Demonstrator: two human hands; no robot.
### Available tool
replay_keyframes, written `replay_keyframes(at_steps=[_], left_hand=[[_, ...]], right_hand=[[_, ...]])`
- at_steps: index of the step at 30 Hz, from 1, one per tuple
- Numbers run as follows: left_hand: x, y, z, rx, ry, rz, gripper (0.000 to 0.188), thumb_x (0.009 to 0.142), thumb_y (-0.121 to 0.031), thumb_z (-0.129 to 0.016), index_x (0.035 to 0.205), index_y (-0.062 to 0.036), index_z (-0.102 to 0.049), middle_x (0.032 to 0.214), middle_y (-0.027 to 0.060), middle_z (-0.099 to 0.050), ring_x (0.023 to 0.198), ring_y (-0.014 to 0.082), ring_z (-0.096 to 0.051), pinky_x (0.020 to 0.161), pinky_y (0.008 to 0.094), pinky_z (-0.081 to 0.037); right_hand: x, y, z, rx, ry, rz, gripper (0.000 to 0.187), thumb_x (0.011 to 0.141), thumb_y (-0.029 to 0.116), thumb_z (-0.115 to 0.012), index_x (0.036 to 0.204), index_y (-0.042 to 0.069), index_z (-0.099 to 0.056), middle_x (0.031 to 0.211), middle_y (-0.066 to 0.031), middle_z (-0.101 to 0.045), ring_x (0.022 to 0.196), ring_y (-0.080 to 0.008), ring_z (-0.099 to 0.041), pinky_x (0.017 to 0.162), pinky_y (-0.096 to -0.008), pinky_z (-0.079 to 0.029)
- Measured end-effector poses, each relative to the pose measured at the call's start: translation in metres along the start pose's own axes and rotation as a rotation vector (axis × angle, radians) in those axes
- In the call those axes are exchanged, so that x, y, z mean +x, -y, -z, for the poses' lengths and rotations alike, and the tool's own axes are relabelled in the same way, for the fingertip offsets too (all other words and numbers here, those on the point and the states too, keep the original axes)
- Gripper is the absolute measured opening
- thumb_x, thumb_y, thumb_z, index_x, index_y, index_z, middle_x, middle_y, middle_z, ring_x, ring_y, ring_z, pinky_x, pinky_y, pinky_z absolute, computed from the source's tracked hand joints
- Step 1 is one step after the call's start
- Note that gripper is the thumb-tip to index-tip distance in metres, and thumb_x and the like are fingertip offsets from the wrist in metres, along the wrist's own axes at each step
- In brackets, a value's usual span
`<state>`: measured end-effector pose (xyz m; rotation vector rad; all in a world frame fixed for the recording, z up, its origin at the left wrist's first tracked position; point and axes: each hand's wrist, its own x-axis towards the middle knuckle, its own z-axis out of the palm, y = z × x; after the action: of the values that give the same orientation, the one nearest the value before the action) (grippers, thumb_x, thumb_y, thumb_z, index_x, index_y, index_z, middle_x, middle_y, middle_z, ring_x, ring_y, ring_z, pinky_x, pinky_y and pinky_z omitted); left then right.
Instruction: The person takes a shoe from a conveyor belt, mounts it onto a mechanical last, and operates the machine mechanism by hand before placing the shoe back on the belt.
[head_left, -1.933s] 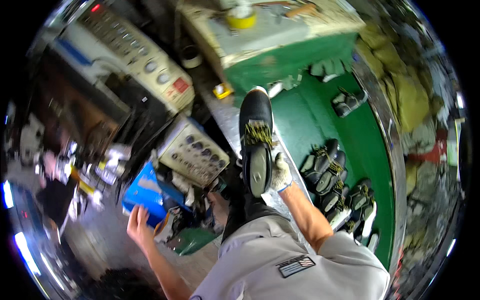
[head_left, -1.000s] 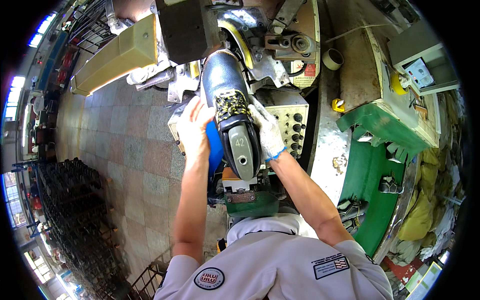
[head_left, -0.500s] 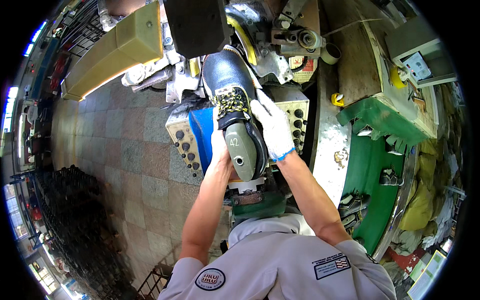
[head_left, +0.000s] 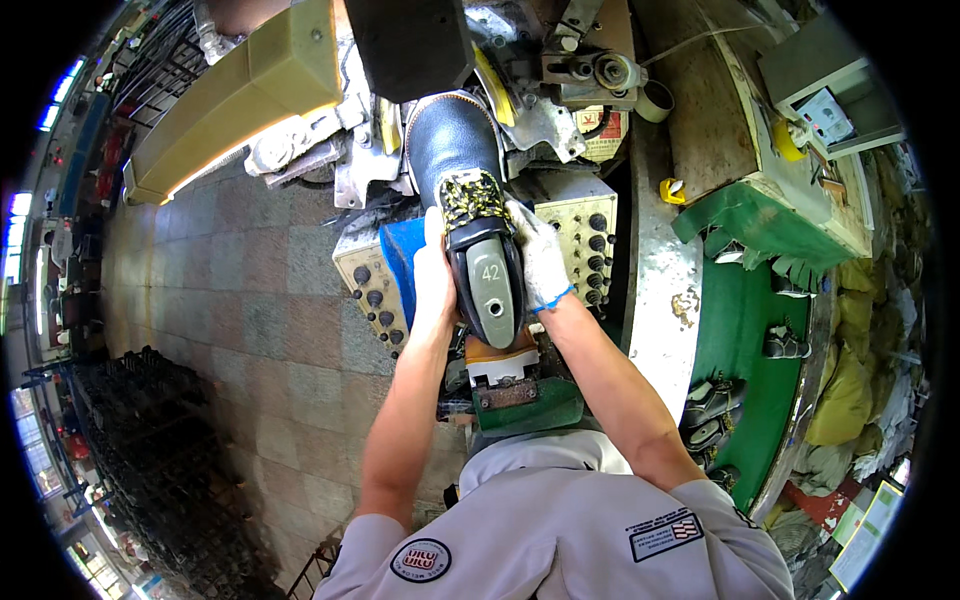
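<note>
Step in hand looks like aligning the black shoe (head_left: 455, 150) toe-first at the machine (head_left: 410, 45); toe sits betw. yellow pads (head_left: 495, 88), contact unclear. Next move prob. calls for a straight, steady hold. Bare L hand (head_left: 434, 280) & gloved R hand (head_left: 542, 258) flank shoe near laces (head_left: 472, 200), fingers holding it, some tips hidden; forearms angle in from below, converging on it
</note>
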<state>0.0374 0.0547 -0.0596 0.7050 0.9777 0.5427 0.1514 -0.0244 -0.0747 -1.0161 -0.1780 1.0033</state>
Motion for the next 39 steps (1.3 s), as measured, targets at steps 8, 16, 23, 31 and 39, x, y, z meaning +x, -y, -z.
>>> replay_keyframes(at_steps=[8, 16, 23, 31, 39], left_hand=[[0.008, -0.001, 0.012, 0.076, 0.024, -0.049, 0.067, 0.101, -0.065, -0.045, 0.105, -0.0034, -0.074, 0.09, 0.0067, -0.072, 0.073, 0.0146, -0.065, 0.069, 0.0316, -0.053], [0.028, 0.024, 0.019, 0.119, 0.023, -0.195, 0.063, 0.106, -0.054, -0.043, 0.101, 0.0008, -0.073, 0.091, 0.0047, -0.071, 0.079, 0.0121, -0.06, 0.076, 0.0298, -0.049], [0.028, 0.026, 0.017, 0.034, 0.123, -0.283, 0.056, 0.108, -0.048, -0.043, 0.105, 0.0009, -0.071, 0.096, 0.0038, -0.071, 0.083, 0.0107, -0.062, 0.078, 0.0284, -0.05], [0.011, 0.046, 0.044, 0.191, 0.047, -0.295, 0.053, 0.107, -0.046, -0.043, 0.12, 0.0011, -0.064, 0.1, 0.0053, -0.07, 0.086, 0.0128, -0.062, 0.085, 0.0284, -0.049], [-0.045, 0.247, 0.192, 1.603, -0.055, -0.524, 0.103, 0.071, -0.031, -0.082, 0.149, 0.0087, -0.027, 0.15, 0.0308, -0.037, 0.141, 0.046, -0.036, 0.116, 0.0514, -0.032]], right_hand=[[-0.001, -0.009, -0.006, -0.022, -0.021, 0.028, 0.045, 0.103, 0.028, -0.06, 0.137, -0.002, -0.059, 0.127, -0.009, -0.066, 0.111, -0.0151, -0.061, 0.098, -0.0287, -0.048], [0.017, -0.03, 0.016, -0.161, -0.118, 0.046, 0.037, 0.1, 0.029, -0.064, 0.115, -0.004, -0.072, 0.098, -0.0036, -0.072, 0.087, -0.0102, -0.06, 0.081, -0.0271, -0.049], [0.016, -0.022, 0.016, -0.297, -0.089, 0.129, 0.036, 0.1, 0.031, -0.062, 0.107, -0.003, -0.073, 0.093, -0.0027, -0.071, 0.083, -0.0095, -0.06, 0.077, -0.0277, -0.049], [-0.002, -0.01, 0.021, -0.291, -0.134, 0.148, 0.049, 0.101, 0.038, -0.061, 0.127, -0.003, -0.066, 0.113, -0.0054, -0.069, 0.099, -0.0108, -0.059, 0.091, -0.0253, -0.046], [-0.111, 0.039, 0.153, -0.086, -0.297, -0.007, 0.062, 0.099, 0.037, -0.062, 0.139, -0.008, -0.046, 0.121, -0.0241, -0.064, 0.099, -0.0336, -0.07, 0.069, -0.0412, -0.059]])
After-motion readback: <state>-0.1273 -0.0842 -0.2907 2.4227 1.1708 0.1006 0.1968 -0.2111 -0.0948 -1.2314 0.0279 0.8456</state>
